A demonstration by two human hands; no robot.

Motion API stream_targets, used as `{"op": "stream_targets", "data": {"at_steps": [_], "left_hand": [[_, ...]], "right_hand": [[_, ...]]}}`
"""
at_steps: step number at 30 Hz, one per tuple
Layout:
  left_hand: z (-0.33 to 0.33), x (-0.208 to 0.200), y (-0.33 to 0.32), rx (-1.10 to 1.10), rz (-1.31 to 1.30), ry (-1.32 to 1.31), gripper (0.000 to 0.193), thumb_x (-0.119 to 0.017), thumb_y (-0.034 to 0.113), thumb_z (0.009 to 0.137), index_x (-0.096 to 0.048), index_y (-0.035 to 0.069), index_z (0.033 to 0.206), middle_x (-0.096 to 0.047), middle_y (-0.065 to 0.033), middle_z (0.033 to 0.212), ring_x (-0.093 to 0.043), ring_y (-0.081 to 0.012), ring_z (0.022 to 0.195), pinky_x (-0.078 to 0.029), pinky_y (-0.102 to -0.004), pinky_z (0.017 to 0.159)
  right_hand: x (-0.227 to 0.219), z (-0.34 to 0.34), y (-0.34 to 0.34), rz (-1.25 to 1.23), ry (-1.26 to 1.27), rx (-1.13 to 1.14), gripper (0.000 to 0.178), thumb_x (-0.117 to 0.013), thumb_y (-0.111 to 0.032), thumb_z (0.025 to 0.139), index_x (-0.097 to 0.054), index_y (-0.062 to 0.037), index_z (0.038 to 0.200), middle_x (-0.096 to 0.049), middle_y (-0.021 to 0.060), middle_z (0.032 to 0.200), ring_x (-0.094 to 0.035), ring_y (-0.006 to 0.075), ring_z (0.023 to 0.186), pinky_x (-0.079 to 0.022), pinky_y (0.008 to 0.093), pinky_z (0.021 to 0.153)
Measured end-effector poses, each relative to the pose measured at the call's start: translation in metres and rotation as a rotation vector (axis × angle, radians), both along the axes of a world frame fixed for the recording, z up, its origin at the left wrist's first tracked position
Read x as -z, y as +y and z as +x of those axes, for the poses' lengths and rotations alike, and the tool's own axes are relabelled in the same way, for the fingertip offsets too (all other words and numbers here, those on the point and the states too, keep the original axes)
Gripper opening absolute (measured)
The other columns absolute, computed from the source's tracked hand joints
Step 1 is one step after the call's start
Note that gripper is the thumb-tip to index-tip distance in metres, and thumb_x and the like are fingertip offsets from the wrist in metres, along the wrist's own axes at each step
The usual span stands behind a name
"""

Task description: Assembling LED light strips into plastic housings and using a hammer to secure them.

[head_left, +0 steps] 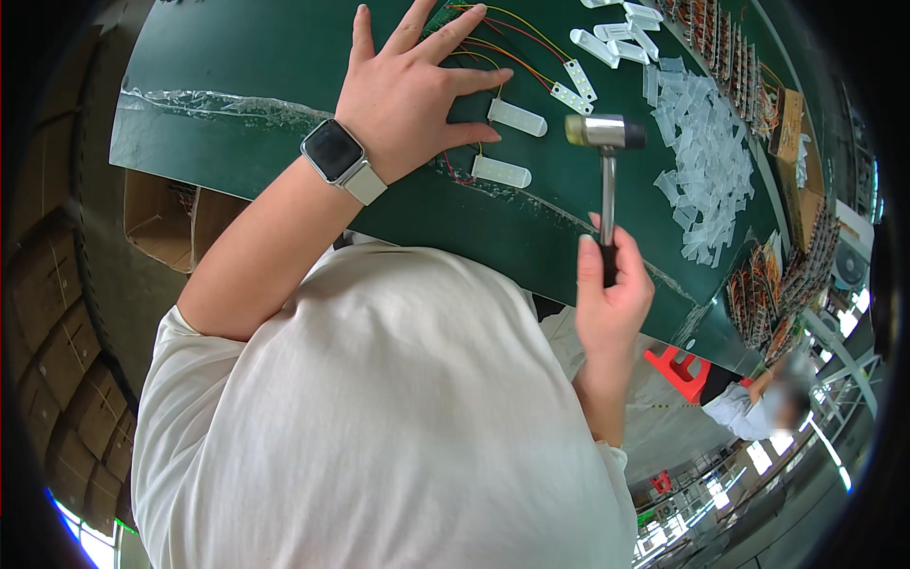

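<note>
My left hand [408,90] lies spread over the green table [237,62], fingers apart, a watch [334,152] on its wrist. Its fingertips reach over thin red and yellow wires [517,55]. Right by the thumb and forefinger are two white LED modules in clear covers, one upper [518,118] and one lower [501,172]. Two bare LED strips [573,98] with wires lie a little farther off. In my right hand [614,289] is a mallet [608,171], its dark handle gripped and its head raised, yellowish on one face and black on the other.
A heap of clear plastic pieces [706,161] spreads on the right, with white covers [616,38] beyond it. Bundles of wired parts [725,57] line the right edge. Cardboard boxes [161,223] stand below the left side. A red stool [678,373] and another person [758,408] are at the lower right.
</note>
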State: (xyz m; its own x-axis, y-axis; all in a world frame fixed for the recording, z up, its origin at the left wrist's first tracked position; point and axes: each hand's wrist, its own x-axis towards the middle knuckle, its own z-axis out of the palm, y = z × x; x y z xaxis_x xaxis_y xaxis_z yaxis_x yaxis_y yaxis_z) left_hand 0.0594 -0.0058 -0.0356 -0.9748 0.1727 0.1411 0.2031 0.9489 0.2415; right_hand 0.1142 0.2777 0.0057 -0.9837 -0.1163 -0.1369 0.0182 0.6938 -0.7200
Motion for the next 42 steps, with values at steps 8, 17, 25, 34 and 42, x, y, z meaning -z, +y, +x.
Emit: {"op": "stream_targets", "data": {"at_steps": [8,17,25,34,42], "left_hand": [[-0.004,-0.013,-0.001,-0.003,0.018,-0.07,0.056,-0.08,0.056,0.081,-0.074,0.035,0.133,-0.038,-0.0113,0.168,-0.024,-0.0425,0.158,-0.016,-0.0768,0.12],[-0.006,0.001,-0.003,0.009,0.0,0.024,0.054,-0.08,0.055,0.081,-0.075,0.035,0.131,-0.037,-0.011,0.169,-0.024,-0.0416,0.158,-0.015,-0.0765,0.121],[-0.002,-0.016,0.002,-0.016,0.049,-0.101,0.054,-0.082,0.054,0.08,-0.075,0.035,0.131,-0.037,-0.0107,0.168,-0.024,-0.0414,0.158,-0.016,-0.0758,0.121],[-0.002,0.001,-0.001,-0.007,-0.034,0.004,0.054,-0.081,0.054,0.081,-0.075,0.034,0.131,-0.037,-0.0109,0.168,-0.025,-0.0417,0.157,-0.017,-0.0755,0.121],[0.001,-0.006,0.009,0.06,-0.051,0.068,0.047,-0.08,0.048,0.083,-0.078,0.03,0.127,-0.044,-0.0103,0.163,-0.035,-0.0399,0.152,-0.023,-0.0693,0.12]], "right_hand": [[0.008,-0.009,-0.025,0.03,0.036,-0.203,0.023,-0.072,-0.013,0.1,-0.067,0.0035,0.116,-0.071,0.0123,0.086,-0.067,0.0208,0.07,-0.052,0.0323,0.063],[0.026,-0.003,-0.043,0.125,0.221,-0.237,0.025,-0.067,-0.012,0.102,-0.066,0.0062,0.12,-0.068,0.0144,0.082,-0.065,0.0275,0.065,-0.051,0.0376,0.059],[0.006,-0.008,-0.035,0.001,0.325,-0.215,0.024,-0.069,-0.008,0.101,-0.068,0.008,0.118,-0.067,0.0147,0.081,-0.062,0.0266,0.063,-0.05,0.0343,0.058],[0.013,-0.012,-0.021,0.154,0.106,-0.148,0.026,-0.07,-0.012,0.101,-0.069,0.006,0.12,-0.067,0.0141,0.079,-0.061,0.0215,0.064,-0.049,0.0336,0.059],[0.012,0.003,0.04,0.285,0.281,0.104,0.032,-0.078,-0.014,0.095,-0.073,-0.0014,0.124,-0.072,0.0109,0.089,-0.069,0.0204,0.075,-0.055,0.033,0.069]]}}
